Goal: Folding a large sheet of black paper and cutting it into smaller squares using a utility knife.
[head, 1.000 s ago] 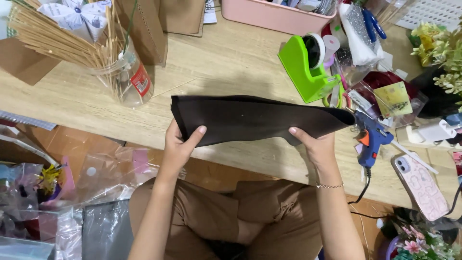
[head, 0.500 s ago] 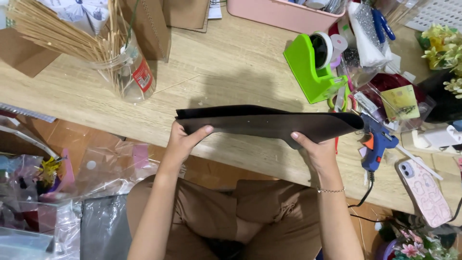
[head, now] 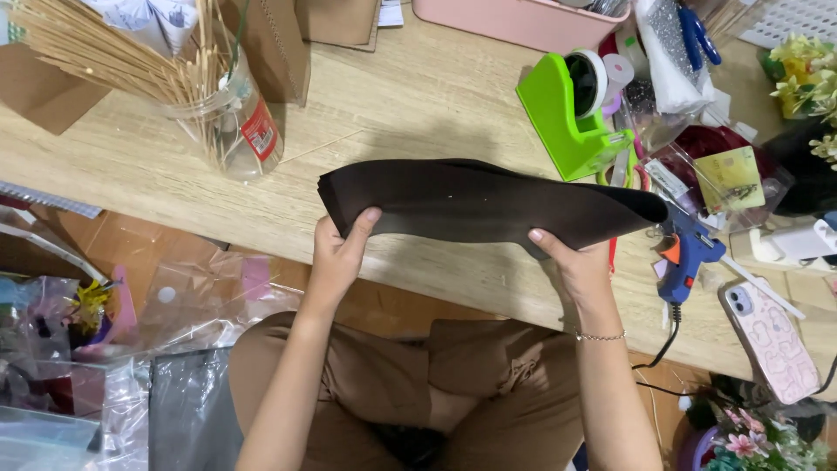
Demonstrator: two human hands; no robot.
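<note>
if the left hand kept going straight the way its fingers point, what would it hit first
The left hand points up and away, under the folded dark brown sheet it grips. Beyond that, probably bare light wooden tabletop, then the pink plastic bin; depth is unclear.

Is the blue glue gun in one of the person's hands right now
No, the blue glue gun lies on the wooden table while the left hand and right hand hold the dark sheet.
</note>
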